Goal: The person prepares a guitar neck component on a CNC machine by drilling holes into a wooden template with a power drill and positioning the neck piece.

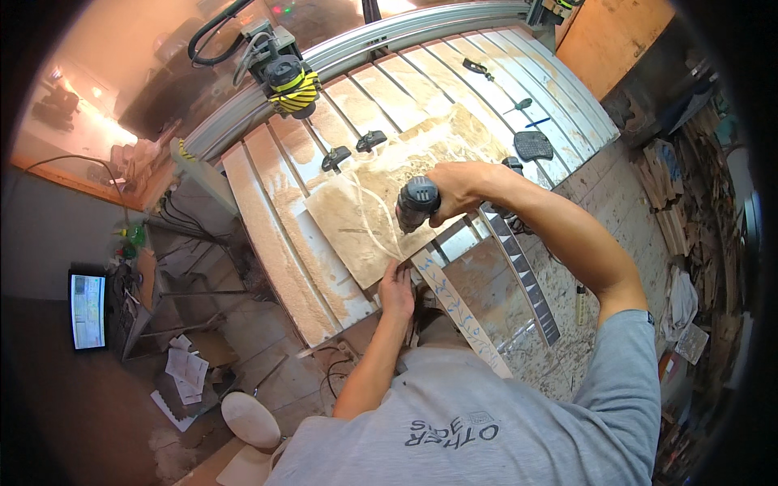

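My right hand (455, 191) is wrapped round a dark cordless drill (416, 200), which points down over the near part of a flat wooden board (339, 223). The drill's tip is hidden, so I cannot tell whether it touches the wood. At the board's near edge, my left hand (396, 290) has its fingers closed on the rim, just left of a pale wooden strip (455, 304) with blue marks. That strip reaches from the board toward my body. Curved pale lines and wood dust cover the board's top.
The board lies on a slotted machine bed (279, 174) strewn with sawdust. Black clamps (335, 157) sit beyond it, and a spindle head (292, 87) with yellow-black stripes hangs at the back left. A dark pad (532, 146) and screwdriver (523, 105) lie right. A monitor (87, 311) stands far left.
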A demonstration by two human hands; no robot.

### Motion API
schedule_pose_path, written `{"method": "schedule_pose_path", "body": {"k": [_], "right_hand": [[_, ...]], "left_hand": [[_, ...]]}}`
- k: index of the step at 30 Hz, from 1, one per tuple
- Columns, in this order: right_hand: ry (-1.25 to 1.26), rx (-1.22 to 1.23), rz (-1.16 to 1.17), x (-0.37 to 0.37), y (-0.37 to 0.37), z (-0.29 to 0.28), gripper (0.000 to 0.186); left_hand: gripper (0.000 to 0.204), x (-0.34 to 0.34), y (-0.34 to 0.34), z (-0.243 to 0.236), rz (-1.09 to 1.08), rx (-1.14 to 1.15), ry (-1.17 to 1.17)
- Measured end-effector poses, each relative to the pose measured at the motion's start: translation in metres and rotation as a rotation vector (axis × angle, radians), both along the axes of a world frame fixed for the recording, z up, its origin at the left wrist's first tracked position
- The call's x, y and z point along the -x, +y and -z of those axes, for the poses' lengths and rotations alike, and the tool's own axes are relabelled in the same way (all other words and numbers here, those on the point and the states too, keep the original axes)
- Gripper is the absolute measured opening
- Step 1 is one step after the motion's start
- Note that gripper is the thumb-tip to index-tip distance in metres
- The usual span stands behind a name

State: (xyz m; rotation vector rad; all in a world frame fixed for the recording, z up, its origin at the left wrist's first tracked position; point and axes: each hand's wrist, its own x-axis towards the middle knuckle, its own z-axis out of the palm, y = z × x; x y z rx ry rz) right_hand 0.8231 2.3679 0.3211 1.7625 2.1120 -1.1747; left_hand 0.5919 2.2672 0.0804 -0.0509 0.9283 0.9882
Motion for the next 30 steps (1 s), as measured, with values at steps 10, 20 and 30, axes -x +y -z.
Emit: {"method": "schedule_pose_path", "body": {"k": [10, 20, 30], "right_hand": [[0.082, 0.116, 0.225, -0.006, 0.001, -0.009, 0.047], [0.042, -0.091, 0.141, -0.005, -0.019, 0.009, 0.044], [-0.11, -0.104, 0.214, 0.01, -0.038, -0.01, 0.042]], "left_hand": [[0.033, -0.003, 0.005, 0.004, -0.026, 0.026, 0.013], [0.03, 0.017, -0.006, -0.014, 0.214, 0.012, 0.016], [0.046, 0.013, 0.031, -0.084, 0.66, -1.714, 1.53]]}}
